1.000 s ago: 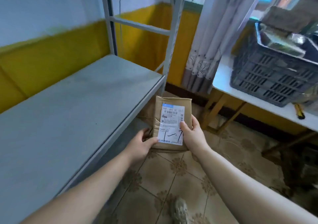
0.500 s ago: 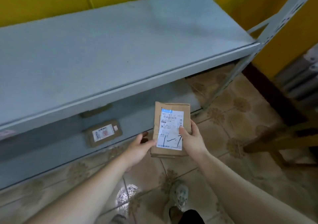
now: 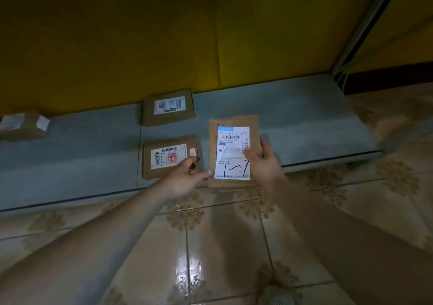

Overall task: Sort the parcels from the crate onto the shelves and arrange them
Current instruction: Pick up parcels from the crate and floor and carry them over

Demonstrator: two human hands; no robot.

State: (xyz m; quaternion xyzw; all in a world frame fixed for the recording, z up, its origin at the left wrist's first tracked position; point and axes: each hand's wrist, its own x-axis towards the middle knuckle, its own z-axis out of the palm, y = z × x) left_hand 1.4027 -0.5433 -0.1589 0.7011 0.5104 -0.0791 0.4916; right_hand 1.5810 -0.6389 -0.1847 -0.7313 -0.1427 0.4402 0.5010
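Note:
I hold a flat brown cardboard parcel (image 3: 234,126) with a white shipping label over the front edge of the bottom grey shelf (image 3: 304,122). My right hand (image 3: 262,164) grips its right side, thumb on the label. My left hand (image 3: 187,175) touches its lower left corner with the fingertips. Two brown parcels lie on the shelf to the left: one with a red stamp (image 3: 168,157) near the front, one (image 3: 168,106) behind it. A small box (image 3: 23,126) sits at the far left.
A yellow wall (image 3: 164,35) backs the shelf. A grey metal upright (image 3: 365,25) rises at the right rear corner. Patterned glossy floor tiles (image 3: 222,246) lie in front. The shelf's right part is bare.
The view has dropped from the middle shelf to the bottom shelf. The parcel in my hands has moved down and forward over the bottom shelf's edge, beside the stamped parcel.

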